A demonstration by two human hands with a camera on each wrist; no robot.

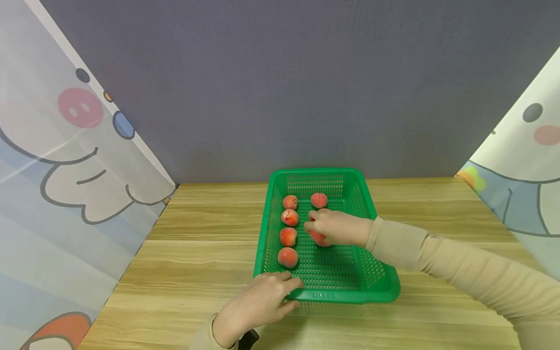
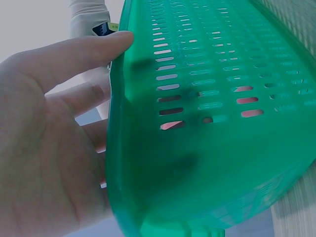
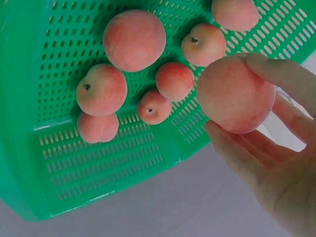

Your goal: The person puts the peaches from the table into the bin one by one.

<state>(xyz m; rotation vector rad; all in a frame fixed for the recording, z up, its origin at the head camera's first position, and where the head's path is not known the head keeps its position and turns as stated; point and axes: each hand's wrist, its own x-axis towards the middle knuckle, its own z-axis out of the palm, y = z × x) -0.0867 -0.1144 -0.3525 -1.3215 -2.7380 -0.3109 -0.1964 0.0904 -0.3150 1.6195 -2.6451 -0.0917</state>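
Observation:
A green plastic basket [image 1: 328,295] with slotted walls stands on the wooden table. At its near left corner my left hand [image 1: 262,299] grips the rim; in the left wrist view the thumb [image 2: 94,49] lies on the near side of the wall and the other fingers are behind the rim. My right hand [image 1: 339,227] reaches over the basket and holds a peach [image 3: 237,94] between thumb and fingers. Along the left side, peaches sit in a row, including the nearest peach [image 1: 288,257]. Another peach [image 1: 319,200] sits towards the back right, and further peaches are partly hidden under my right hand.
The wooden table [image 1: 197,257] extends on both sides of the basket. A grey panel [image 1: 280,92] rises behind it. Cartoon-printed sheets [image 1: 65,194] hang at the left and right edges. Inside, the basket's slotted floor [image 1: 337,272] shows at the near right.

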